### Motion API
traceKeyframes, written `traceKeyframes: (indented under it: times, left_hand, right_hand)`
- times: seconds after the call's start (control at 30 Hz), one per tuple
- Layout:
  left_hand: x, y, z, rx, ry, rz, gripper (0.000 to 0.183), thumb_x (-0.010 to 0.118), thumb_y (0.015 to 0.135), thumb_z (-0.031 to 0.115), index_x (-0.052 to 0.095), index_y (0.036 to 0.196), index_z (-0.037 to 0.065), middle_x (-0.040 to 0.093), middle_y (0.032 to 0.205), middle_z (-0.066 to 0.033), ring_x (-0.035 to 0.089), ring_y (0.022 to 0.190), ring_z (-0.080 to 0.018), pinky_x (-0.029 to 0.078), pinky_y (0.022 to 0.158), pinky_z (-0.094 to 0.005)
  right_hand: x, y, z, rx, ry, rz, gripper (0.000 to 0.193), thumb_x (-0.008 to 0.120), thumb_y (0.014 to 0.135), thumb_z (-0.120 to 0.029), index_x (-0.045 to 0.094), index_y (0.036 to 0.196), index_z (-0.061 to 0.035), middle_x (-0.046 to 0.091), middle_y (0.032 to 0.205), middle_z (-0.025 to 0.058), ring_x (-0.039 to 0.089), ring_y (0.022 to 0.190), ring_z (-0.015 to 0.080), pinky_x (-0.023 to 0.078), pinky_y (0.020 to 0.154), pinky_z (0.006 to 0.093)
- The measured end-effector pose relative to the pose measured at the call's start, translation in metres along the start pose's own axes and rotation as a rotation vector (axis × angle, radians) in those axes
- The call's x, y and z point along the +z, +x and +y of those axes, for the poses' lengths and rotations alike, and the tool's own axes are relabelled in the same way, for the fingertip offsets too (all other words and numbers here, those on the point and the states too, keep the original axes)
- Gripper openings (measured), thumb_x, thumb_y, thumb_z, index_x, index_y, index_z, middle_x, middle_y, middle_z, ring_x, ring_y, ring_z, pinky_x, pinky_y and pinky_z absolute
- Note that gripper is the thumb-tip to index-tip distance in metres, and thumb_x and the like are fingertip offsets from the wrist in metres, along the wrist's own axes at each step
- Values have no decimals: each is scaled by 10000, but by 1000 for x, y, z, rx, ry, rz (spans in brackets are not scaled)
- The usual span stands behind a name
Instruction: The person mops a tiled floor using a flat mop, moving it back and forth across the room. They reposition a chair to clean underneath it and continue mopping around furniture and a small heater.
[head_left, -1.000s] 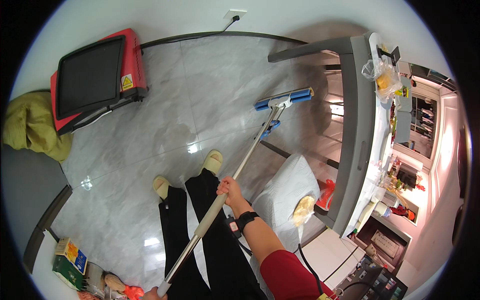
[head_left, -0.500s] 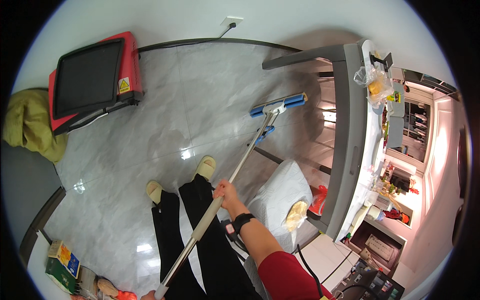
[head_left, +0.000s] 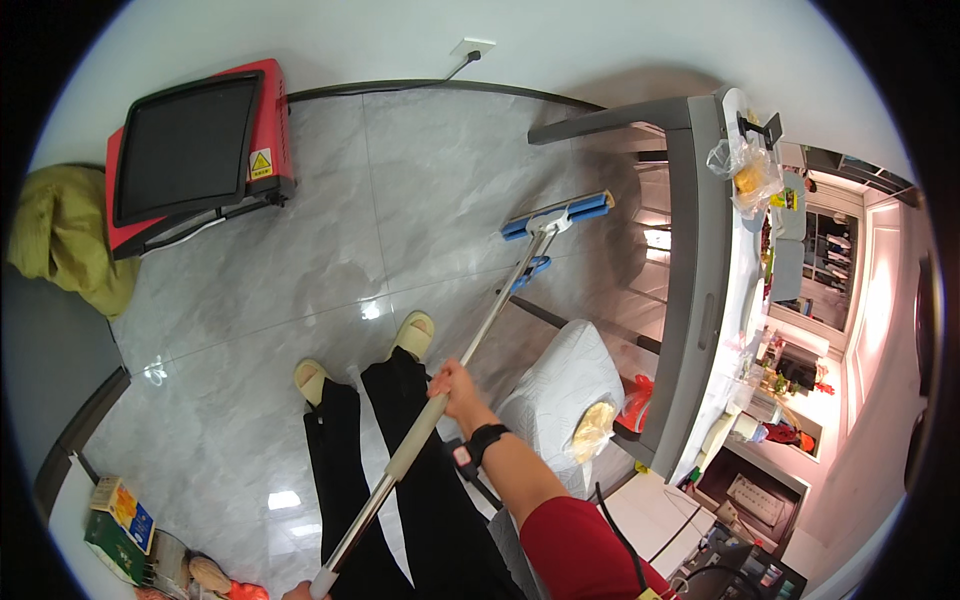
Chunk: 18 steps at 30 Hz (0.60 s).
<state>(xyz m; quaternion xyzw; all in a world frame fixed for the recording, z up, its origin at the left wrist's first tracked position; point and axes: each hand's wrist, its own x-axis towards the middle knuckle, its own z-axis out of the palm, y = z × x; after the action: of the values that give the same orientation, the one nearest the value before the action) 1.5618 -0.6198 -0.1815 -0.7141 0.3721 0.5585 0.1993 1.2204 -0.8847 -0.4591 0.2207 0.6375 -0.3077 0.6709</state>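
Sponge mop: slanting across the person's front, its blue head on the floor beside the table leg.
Right hand: closed round the pole, just past the beige sleeve.
Left hand: at the pole's end, mostly out of view; I can't tell how it closes.
Mopping: looks under way; done and undone tiles are hard to tell apart.
Floor: glossy grey marbled tile, reflecting lamps.
Tabletop: grey-edged, carrying a clear plastic bag.
Room: quilted seat nearby; red machine and olive cloth across the way.
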Motion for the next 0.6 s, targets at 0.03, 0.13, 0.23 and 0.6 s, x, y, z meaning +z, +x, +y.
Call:
traceKeyframes:
  times: [0.03,0.13,0.23,0.6]
  left_hand:
    - [-1,-9,-10,-10,-18,-8,316,609,736,243,613,965,24,621,768,-216,600,745,-398,476,663,-457]
    - [-6,-43,-44,-94,-43,-43,294,630,709,269,631,907,53,621,743,-190,607,710,-368,479,633,-436]
    - [-11,-47,-49,-146,-43,-32,309,650,700,275,625,921,59,619,728,-174,601,703,-356,472,632,-438]
    - [-13,-27,-10,-51,18,-12,340,645,700,241,595,943,9,619,799,-223,601,765,-387,461,668,-465]
  right_hand:
    - [-2,-6,19,51,-8,32,302,504,718,-122,288,508,-138,303,438,23,335,352,165,346,358,307]
    - [-10,-27,84,198,-8,-43,341,513,698,-154,257,473,-150,284,434,16,309,352,166,336,377,311]
    - [-4,-22,94,157,-59,-32,326,512,693,-161,275,470,-151,297,430,21,332,357,171,351,393,312]
    - [7,-18,43,171,52,-111,279,523,683,-182,309,508,-143,328,458,13,362,386,166,345,381,300]
